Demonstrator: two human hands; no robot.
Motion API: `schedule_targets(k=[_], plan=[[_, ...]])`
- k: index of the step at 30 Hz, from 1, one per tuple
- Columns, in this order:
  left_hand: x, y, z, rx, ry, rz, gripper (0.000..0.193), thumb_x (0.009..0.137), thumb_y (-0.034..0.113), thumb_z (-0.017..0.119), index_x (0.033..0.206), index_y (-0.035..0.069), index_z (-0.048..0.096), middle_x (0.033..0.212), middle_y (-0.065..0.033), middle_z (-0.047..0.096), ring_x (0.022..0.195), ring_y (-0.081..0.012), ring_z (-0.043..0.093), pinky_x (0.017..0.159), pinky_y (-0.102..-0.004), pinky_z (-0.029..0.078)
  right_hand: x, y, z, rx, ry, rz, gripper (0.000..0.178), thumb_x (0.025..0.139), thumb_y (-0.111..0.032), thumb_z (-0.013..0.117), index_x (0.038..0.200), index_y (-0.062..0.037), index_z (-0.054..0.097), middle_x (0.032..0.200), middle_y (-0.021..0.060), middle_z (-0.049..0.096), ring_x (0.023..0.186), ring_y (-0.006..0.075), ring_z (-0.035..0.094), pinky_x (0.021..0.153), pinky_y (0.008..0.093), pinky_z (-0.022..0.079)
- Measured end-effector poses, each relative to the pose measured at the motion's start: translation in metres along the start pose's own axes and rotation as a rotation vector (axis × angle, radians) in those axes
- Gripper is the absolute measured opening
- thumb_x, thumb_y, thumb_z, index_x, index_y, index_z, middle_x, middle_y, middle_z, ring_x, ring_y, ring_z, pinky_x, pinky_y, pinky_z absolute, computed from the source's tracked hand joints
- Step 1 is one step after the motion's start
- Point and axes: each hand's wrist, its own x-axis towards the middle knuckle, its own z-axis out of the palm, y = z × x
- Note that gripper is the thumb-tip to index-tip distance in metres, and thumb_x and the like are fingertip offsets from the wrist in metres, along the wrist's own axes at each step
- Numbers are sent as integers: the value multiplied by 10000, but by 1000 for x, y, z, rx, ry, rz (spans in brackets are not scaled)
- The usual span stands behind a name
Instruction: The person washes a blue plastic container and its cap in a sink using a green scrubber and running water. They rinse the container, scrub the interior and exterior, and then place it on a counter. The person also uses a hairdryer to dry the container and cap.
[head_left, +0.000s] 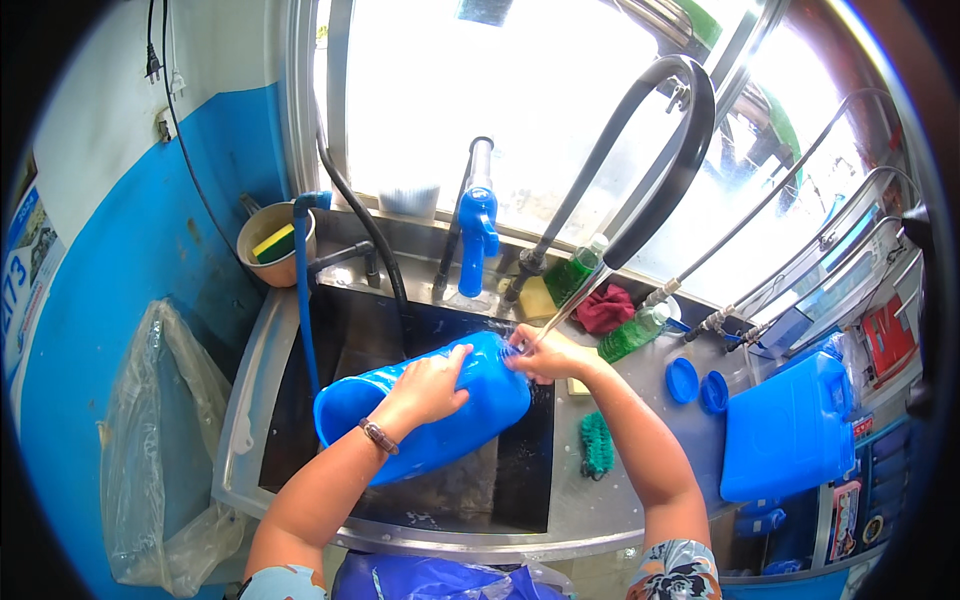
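Head view: left hand (428, 388) clasps blue container (468, 424) overhand; right hand (543, 357) curls, grip unclear.

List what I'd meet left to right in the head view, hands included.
Clear plastic bag, tan bowl, left hand, right hand, green scrub brush, two blue caps, blue jug.

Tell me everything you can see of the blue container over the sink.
The blue container is large, smooth and glossy, apparently plastic, with rounded sides. It is held slantwise over the sink, its left end showing a broad, curved rim. The left hand lies across its side; the right hand is curled at its right end, partly hiding it, where the surface looks wet.
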Motion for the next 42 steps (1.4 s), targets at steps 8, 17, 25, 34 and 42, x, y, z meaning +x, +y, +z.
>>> schedule_targets(k=[8, 17, 25, 34, 42], plan=[[-3, 5, 9, 17, 40, 10, 651, 776, 220, 677, 1357, 51, 439, 1009, -247, 667, 940, -407, 647, 831, -483, 519, -11, 1, 21, -286, 284, -426, 374, 976, -411, 543, 1122, -66, 536, 934, 188, 673, 930, 329, 668, 776, 417, 514], [15, 8, 8, 44, -158, 203, 619, 813, 243, 681, 1365, 77, 456, 959, -207, 686, 934, -389, 652, 815, -486, 506, -15, 5, 9, -194, 121, 52, 390, 951, -365, 617, 1116, -11, 635, 851, 142, 699, 730, 192, 701, 701, 346, 561], [30, 52, 62, 14, 396, 462, 249, 888, 225, 559, 932, 65, 744, 1076, -182, 655, 1161, -371, 525, 1059, -587, 297, -16, -13, -8, 981, -318, -432, 357, 1006, -228, 529, 1196, 64, 609, 1060, 176, 695, 968, 241, 692, 892, 372, 553], [-39, 11, 32, 59, 586, -251, 688, 667, 244, 789, 1186, -48, 443, 1210, -254, 374, 1072, -444, 520, 1025, -496, 373, -74, 75, 72, -172, 721, 476, 755, 839, -435, 687, 1475, -177, 373, 1387, 309, 392, 1291, 428, 405, 1023, 541, 389], [-90, -24, -11, -101, 118, -253, 578, 680, 73, 648, 1204, -38, 431, 1215, -241, 405, 1050, -449, 552, 908, -490, 484, -110, 133, 120, -98, 680, 533, 908, 784, -310, 759, 1514, -149, 242, 1289, 304, 465, 1192, 448, 507, 977, 509, 441]])
